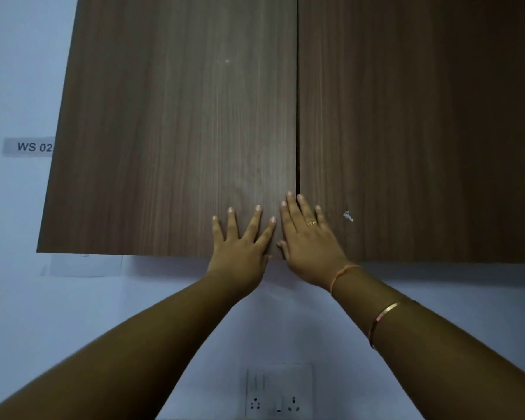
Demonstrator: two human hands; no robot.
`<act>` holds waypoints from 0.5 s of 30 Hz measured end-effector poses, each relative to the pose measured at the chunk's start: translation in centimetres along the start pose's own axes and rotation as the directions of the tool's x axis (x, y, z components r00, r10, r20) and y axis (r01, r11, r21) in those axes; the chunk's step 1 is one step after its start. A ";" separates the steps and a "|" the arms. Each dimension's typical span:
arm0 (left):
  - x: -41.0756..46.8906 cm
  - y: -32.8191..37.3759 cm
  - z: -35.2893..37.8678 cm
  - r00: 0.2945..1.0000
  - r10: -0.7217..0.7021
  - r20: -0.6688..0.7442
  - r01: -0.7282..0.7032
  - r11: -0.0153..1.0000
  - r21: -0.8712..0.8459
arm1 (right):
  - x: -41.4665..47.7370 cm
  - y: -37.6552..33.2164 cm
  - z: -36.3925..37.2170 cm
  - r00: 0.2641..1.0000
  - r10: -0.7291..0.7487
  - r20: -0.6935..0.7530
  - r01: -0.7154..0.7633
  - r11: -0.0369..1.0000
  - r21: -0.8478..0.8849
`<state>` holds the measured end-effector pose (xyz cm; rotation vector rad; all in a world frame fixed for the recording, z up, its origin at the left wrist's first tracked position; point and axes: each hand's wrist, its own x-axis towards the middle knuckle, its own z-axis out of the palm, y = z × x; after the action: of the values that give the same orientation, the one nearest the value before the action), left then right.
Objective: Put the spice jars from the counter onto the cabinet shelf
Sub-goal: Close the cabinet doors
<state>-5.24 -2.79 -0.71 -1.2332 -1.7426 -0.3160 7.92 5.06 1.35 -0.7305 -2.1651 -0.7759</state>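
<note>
**Both palms flat on the shut cabinet doors**

At 9 o'clock a grey paper label reading "WS 02" [31, 147] was stuck on the pale wall [19, 71], its right end tucked behind the brown wood-grain left cabinet door [170, 131]. The left hand [240, 241] lay flat on that door's lower right corner, at about 6 o'clock of the view. Its fingers [253, 225] were straight and fanned apart, holding nothing.

Just beside it, the right hand [306, 237] was also flat. Its fingers [288, 213] were straight and close together, pointing to 11 o'clock, with the first two straddling the dark seam [297, 116] between the doors. The thumb sat at the left door's bottom edge. This hand gripped nothing either. It covered the lower left corner of the matching brown right cabinet door [422, 131], which had a small pale chip [348, 216] at 3 o'clock from the hand.

The spice jars were not in view, nor was the table. The cabinet shelf was hidden behind the doors.

No handles showed, so the step was probably a press on both doors, either to release a push catch or to seat them shut. I could not tell which. Doing it well would call for even pressure near the seam, with fingertips kept out of the gap.
</note>
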 end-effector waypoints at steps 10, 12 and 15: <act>1.1 -0.1 3.6 0.994 0.009 -0.113 -0.005 1.000 0.031 | 1.5 0.5 3.5 0.999 -0.010 -0.035 0.012 0.999 0.052; 1.0 -0.1 4.1 0.988 0.014 -0.152 -0.014 1.000 0.001 | 1.5 0.7 4.3 0.997 -0.002 -0.076 0.005 0.999 0.036; 0.7 0.1 4.5 0.979 0.031 -0.202 -0.046 0.996 -0.072 | 1.5 0.7 5.2 0.990 0.003 -0.138 0.000 1.000 0.016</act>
<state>-7.64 0.61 -2.56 -1.2430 -1.5434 -0.4716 5.32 9.55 -0.23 -0.6508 -2.0438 -0.7838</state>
